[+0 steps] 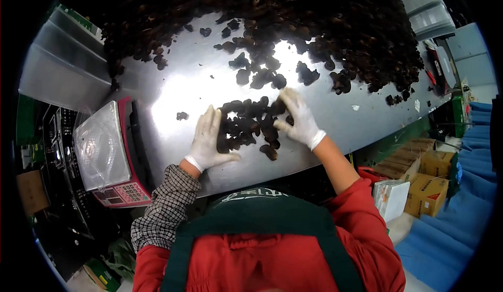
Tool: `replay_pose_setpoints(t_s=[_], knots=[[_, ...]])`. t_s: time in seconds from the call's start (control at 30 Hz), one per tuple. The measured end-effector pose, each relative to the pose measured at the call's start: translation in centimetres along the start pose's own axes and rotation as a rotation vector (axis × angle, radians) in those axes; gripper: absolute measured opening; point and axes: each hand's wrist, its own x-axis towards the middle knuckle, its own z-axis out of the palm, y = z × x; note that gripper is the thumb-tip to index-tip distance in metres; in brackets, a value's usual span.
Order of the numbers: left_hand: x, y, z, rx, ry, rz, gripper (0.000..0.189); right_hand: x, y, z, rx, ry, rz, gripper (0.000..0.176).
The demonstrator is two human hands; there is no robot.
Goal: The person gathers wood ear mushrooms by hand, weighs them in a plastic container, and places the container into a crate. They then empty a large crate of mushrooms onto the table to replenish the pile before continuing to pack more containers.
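White gloves cover both hands over the shiny metal table (173, 87). My left hand (207, 141) lies at the left edge of a small group of dark, curled pieces (241, 124), fingers stretched forward and thumb out to the right. At the right edge of the same group is my right hand (298, 119), its fingers apart and touching or nearly touching the pieces. The group lies between the two hands. Neither hand visibly holds a piece. Beyond them, loose dark pieces (262, 77) lie scattered toward a big heap (325, 19) at the back.
A pink and silver scale (105, 150) stands at the left, with clear plastic bags (65, 61) behind it. Another scale (441, 69) is at the right end. Cardboard boxes (427, 192) and blue cloth (450, 234) are at the lower right.
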Motion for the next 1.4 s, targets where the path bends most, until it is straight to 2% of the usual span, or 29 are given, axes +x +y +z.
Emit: replay_pose_setpoints(t_s=[0.03,0.17,0.27,0.33,0.4,0.5,0.6,0.7,0.8,0.93,0.97,1.07,1.1,1.13,1.2,1.27,1.33,1.4], knots=[[-0.3,0.1,0.3,-0.050,0.018,0.067,0.137,-0.6,-1.3,-0.1,0.040,-0.020,-0.031,0.088],[-1.5,-0.3,0.1,0.042,-0.047,0.070,0.139,-1.8,-2.4,-0.4,0.003,-0.022,-0.036,0.101],[1.4,-0.4,-0.7,0.071,-0.031,0.089,0.140,-0.2,-1.6,-0.2,-0.038,-0.018,-0.023,0.108],[3.7,-0.4,-0.7,0.052,-0.088,0.134,0.137,1.4,-2.0,0.0,-0.041,-0.049,-0.039,0.109],[5.2,0.1,-1.0,0.059,-0.180,0.207,0.136,1.6,-2.9,0.1,0.044,-0.178,-0.127,0.108],[4.9,0.1,-0.4,0.033,-0.184,0.351,0.117,-0.5,-5.5,-0.4,0.047,-0.242,-0.224,0.107],[4.1,0.3,0.4,0.052,-0.155,0.403,0.104,-3.0,-6.7,0.7,-0.079,-0.248,-0.158,0.101],[4.6,0.6,1.2,-0.049,-0.046,0.425,0.094,-3.1,-7.2,1.9,-0.082,-0.108,-0.094,0.091],[6.5,1.2,1.0,-0.024,-0.061,0.296,0.098,-2.4,-7.4,2.2,-0.107,-0.005,-0.036,0.083],[9.2,1.6,1.1,-0.033,-0.108,0.219,0.079,-0.8,-6.7,3.6,-0.154,0.123,0.041,0.072],[9.4,1.6,1.0,-0.085,-0.089,0.198,0.069,-0.4,-6.7,4.0,-0.099,0.148,0.088,0.070],[9.5,0.9,1.0,-0.419,-0.068,0.021,0.064,1.9,-8.2,3.9,0.218,0.226,0.241,0.064],[9.5,0.4,1.4,-0.734,-0.093,-0.147,0.059,2.8,-9.3,3.8,0.359,0.248,0.286,0.062],[9.1,0.9,0.2,-1.024,-0.105,-0.244,0.055,3.7,-10.1,3.7,0.420,0.274,0.265,0.058],[7.6,0.4,-1.3,-1.143,0.053,-0.213,0.053,5.4,-12.0,3.5,0.475,0.265,0.200,0.057],[5.1,1.7,-7.1,-1.058,0.198,-0.239,0.054,7.7,-15.1,2.8,0.506,0.245,0.078,0.057],[1.8,1.3,-12.3,-1.008,0.407,-0.218,0.052,10.8,-20.8,1.8,0.484,0.248,-0.137,0.058],[-2.6,0.0,-18.0,-0.774,0.522,-0.198,0.054,13.7,-26.4,3.5,0.620,0.210,-0.234,0.061]])
